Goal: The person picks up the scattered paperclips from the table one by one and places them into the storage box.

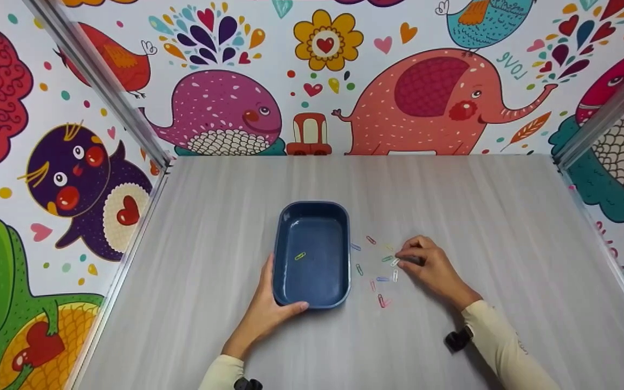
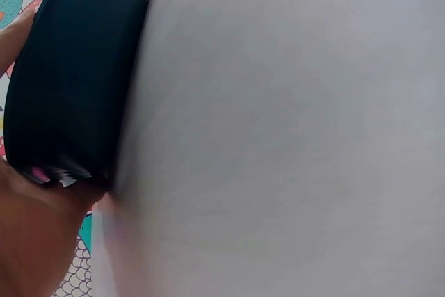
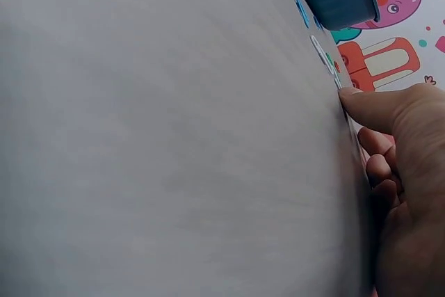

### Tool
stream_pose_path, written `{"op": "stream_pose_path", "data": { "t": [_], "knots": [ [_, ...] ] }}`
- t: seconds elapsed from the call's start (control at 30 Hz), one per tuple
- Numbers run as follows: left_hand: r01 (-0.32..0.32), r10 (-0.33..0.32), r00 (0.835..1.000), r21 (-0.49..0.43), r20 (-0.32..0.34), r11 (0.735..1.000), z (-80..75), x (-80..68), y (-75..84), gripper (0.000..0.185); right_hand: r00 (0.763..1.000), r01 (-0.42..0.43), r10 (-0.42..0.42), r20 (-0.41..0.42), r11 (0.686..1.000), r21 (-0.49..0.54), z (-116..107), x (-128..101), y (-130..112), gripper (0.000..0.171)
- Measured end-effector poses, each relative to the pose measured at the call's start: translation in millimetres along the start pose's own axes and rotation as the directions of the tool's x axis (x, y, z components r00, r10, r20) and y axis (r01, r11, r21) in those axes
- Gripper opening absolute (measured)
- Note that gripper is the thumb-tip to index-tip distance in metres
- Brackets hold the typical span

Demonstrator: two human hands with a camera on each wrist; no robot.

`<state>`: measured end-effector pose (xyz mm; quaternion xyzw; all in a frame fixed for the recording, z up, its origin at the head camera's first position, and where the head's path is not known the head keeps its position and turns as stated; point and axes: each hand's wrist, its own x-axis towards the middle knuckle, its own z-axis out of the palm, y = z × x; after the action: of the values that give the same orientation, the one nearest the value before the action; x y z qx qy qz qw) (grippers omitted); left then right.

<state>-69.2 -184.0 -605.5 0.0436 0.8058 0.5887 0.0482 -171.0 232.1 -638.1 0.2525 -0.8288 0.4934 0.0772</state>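
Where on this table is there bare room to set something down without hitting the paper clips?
Bare table lies right of the right hand, behind the blue tray toward the wall, and left of the left hand. It is crowded between tray and right hand, where the paper clips lie scattered.

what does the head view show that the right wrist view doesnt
Only the head view shows the inside of the dark blue rectangular plastic tray with one yellow-green paper clip in it, the left hand holding the tray's near corner, and the whole scatter of coloured paper clips.

Only the right wrist view shows the thumb pressed to the table from close up, with the other fingers curled beneath.

Both show the right hand, the tray, a few clips and the grey wood-grain table.
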Motion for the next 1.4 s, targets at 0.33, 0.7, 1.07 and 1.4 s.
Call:
{"op": "stream_pose_path", "data": {
  "t": [0.33,0.7,1.07,1.4],
  "knots": [
    [0.001,-0.001,1.0,-0.005,-0.009,1.0,-2.0,0.6,0.5,0.14,1.0,-0.014,0.014,-0.008,0.999,0.04,2.1,2.7,-3.5,0.018],
    [0.002,-0.002,1.0,0.007,-0.008,1.0,-1.3,0.3,0.0,0.14,1.0,-0.022,0.022,0.003,0.999,0.03,4.0,1.7,-5.1,0.019],
    [0.001,-0.001,1.0,0.019,-0.006,1.0,-0.2,-1.1,-1.3,0.138,0.996,0.085,-0.081,0.045,0.992,-0.088,3.6,0.5,-2.2,0.019],
    [0.002,-0.002,1.0,0.016,-0.008,1.0,0.3,-0.5,-0.9,0.137,0.992,-0.116,0.114,0.054,0.993,0.029,-3.3,7.4,-26.6,0.014]
  ]
}}
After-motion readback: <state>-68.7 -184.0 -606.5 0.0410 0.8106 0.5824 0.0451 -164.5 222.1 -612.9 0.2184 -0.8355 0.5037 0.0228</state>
